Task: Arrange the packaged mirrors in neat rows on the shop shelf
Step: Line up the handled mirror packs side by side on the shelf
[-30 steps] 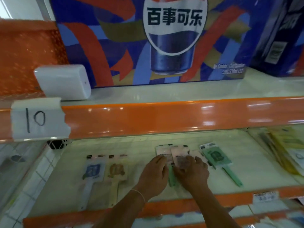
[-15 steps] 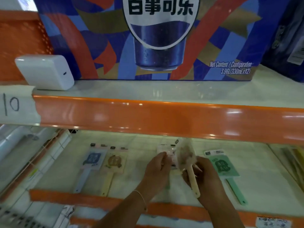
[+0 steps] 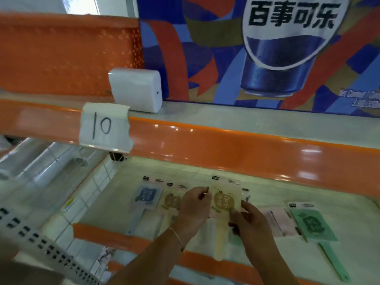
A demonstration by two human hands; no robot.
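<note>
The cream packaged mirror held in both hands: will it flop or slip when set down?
The cream packaged mirror looks flat and keeps its shape in the grip, so probably stiff. Its glossy wrap may slide on the shelf. Its long thin handle suggests lightness.

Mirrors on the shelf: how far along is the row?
Done: the blue mirror and tan mirror lie side by side at the left of the shelf. In hand: the yellow mirror, held by the left hand and right hand just right of them. Left: setting it down, then the pink packs and the green mirror, which lies angled and apart.
</note>
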